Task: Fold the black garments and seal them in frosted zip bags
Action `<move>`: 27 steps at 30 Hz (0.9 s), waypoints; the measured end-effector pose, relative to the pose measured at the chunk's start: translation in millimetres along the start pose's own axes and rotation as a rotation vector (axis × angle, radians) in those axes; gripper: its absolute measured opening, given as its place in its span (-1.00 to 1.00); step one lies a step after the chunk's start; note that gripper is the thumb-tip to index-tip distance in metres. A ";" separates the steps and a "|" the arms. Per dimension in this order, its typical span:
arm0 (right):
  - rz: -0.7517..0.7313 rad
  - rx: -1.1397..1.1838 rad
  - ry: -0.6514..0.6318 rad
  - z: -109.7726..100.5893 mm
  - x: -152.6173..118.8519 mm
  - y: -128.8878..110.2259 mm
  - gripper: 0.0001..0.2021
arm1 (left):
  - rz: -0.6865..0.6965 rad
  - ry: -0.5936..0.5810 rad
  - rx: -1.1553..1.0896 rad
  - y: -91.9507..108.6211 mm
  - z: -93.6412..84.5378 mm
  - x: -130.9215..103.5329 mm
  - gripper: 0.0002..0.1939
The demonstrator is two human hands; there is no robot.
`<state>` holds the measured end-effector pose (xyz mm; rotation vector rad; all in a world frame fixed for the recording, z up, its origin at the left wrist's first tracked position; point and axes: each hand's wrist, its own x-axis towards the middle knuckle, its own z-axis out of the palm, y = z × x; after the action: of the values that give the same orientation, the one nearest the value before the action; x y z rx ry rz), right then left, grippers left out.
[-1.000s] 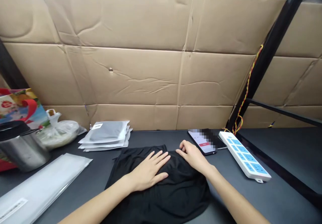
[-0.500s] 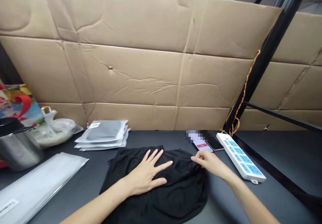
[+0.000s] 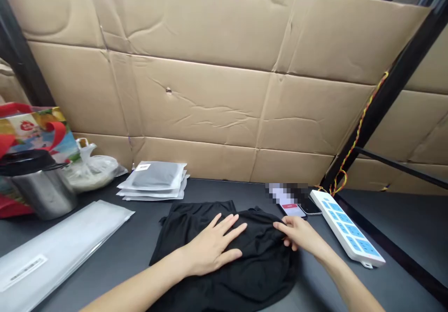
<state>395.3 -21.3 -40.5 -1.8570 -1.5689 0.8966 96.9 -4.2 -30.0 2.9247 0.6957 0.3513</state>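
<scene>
A black cloth garment (image 3: 255, 274) lies loosely spread and wrinkled on the dark table (image 3: 115, 256). My left hand (image 3: 215, 246) rests flat on its middle, palm down with the fingers spread. At the garment's upper right edge, my right hand (image 3: 296, 232) pinches the fabric between thumb and fingers. The garment's lower part runs out of the bottom of the view.
Stacked packets (image 3: 156, 179) and large flat plastic bags (image 3: 59, 251) lie to the left, near a metal flask (image 3: 45, 186), a tied plastic bag (image 3: 93, 172) and a colourful bag (image 3: 66, 137). Phones (image 3: 294, 208) and a power strip (image 3: 348, 228) lie right.
The camera view has shifted left, so most things appear further right. My right hand's fingers have curled further under the garment's edge. My left hand remains flat on the cloth.
</scene>
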 end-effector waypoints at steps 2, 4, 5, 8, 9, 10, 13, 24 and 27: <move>0.004 0.008 0.009 -1.1 1.1 -2.1 -0.66 | -0.039 0.038 0.028 -0.3 3.6 -1.4 -0.47; -0.027 -0.005 0.064 -1.3 -1.5 -12.4 -0.67 | -0.059 0.073 0.063 0.1 8.1 -1.8 -0.50; -0.071 -0.030 0.118 -0.2 -4.5 -21.4 -0.68 | -0.064 0.088 0.078 0.5 10.3 -1.7 -0.50; -0.295 -0.161 0.298 14.3 -19.0 -60.9 -0.77 | -0.062 0.134 0.101 1.5 16.1 -0.3 -0.48; -0.354 -0.203 0.304 23.4 -24.4 -75.7 -0.80 | -0.059 0.149 0.099 1.7 17.9 0.6 -0.48; -0.416 -0.243 0.305 34.4 -29.4 -89.9 -0.85 | -0.061 0.164 0.094 1.9 19.7 1.6 -0.49; -0.528 -0.363 0.289 70.8 -39.7 -121.0 -0.89 | -0.051 0.176 0.062 1.7 23.5 3.7 -0.58; -0.650 -0.344 0.036 103.9 -45.9 -114.1 -0.75 | -0.300 0.014 0.179 -40.1 -38.6 -88.0 -0.56; -0.620 -0.327 0.213 93.5 -39.8 -105.7 -0.76 | -0.402 0.060 0.121 -55.9 -37.7 -114.9 -0.58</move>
<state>253.0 -43.5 -13.2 -1.4440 -2.0604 0.1682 -36.3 -4.8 -25.3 2.7929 1.3246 0.3633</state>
